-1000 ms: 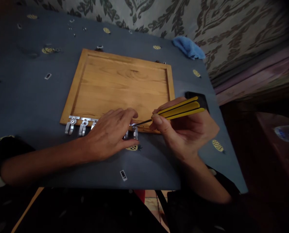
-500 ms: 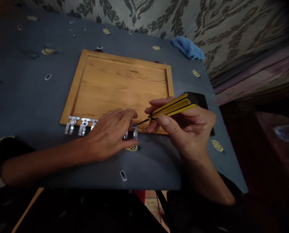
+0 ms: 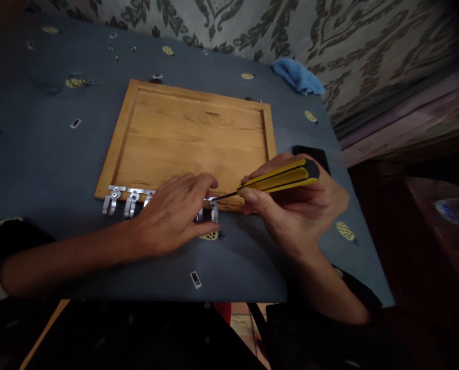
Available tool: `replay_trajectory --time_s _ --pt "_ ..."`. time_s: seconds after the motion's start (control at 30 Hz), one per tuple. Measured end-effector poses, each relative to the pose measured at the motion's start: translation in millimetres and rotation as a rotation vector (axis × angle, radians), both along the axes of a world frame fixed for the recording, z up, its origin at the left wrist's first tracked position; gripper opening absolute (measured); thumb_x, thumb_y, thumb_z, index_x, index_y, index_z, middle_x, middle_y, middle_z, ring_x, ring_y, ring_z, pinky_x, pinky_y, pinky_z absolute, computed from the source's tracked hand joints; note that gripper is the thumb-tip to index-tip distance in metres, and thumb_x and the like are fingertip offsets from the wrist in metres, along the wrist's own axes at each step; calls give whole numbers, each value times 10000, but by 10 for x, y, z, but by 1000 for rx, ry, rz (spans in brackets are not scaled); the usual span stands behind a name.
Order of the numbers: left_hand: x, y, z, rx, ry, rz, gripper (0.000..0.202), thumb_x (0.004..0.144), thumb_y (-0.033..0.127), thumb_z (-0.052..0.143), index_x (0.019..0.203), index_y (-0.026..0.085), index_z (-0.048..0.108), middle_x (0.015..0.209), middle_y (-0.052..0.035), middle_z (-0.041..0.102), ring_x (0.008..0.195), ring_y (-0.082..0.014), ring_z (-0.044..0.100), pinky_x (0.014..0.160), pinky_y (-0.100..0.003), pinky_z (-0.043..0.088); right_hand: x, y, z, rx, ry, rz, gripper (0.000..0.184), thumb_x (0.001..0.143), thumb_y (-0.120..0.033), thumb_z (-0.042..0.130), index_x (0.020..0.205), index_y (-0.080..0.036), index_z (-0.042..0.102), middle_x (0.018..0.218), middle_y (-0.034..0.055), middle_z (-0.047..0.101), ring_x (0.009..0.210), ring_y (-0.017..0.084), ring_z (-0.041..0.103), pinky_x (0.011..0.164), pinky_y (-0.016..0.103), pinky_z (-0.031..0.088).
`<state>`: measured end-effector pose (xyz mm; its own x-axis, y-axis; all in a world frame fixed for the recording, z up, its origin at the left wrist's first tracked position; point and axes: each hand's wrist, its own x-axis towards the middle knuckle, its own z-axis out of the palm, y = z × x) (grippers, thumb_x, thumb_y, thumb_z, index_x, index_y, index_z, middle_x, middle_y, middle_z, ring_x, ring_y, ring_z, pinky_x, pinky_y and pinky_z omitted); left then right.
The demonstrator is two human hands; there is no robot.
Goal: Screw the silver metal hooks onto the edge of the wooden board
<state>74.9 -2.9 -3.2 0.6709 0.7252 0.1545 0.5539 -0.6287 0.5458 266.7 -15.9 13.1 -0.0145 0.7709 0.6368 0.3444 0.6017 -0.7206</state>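
A yellow-and-black screwdriver is gripped in my right hand, its shaft slanting down to the left. The tip meets the right end of a metal hook rail, by the last hook. This rail lies along the near edge of a framed wooden board. Over the middle of the rail is my left hand, holding it against the board, fingers bent over the top and thumb on the near side. The hand hides the middle hooks, and its fingertips are partly out of sight.
A blue cloth lies at the table's back right, by the patterned wall covering. Beyond my right hand is a dark flat object. Several tiny metal pieces lie at the back left of the blue tablecloth.
My right hand has moved slightly right, its fingers closing in round the screwdriver, whose handle now tilts lower. The left hand, rail and board stay in place.
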Motion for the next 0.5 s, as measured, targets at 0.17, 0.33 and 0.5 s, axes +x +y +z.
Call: replay_trajectory --time_s 0.17,0.33,0.5 --pt "3 -2 6 11 -6 2 480 818 291 794 1148 166 469 1092 -86 666 1007 -268 645 829 -381 481 19 -45 -82 106 -52 -122 82 822 -273 789 848 -277 711 786 7 694 651 175 659 531 339 569" --pt "-2 0 6 10 -17 -8 486 823 304 791 1156 170 464 1081 -79 669 1005 -267 652 831 -379 485 11 -71 -64 101 19 -236 115 848 -346 753 801 -253 706 792 6 691 630 170 660 512 346 569" --pt "-3 3 -1 33 -6 -5 478 828 314 784 1148 178 456 1084 -82 673 1002 -273 656 833 -392 497 -1 -47 -39 100 -49 -102 135 863 -239 725 738 -240 675 710 -5 641 617 136 618 479 276 531"
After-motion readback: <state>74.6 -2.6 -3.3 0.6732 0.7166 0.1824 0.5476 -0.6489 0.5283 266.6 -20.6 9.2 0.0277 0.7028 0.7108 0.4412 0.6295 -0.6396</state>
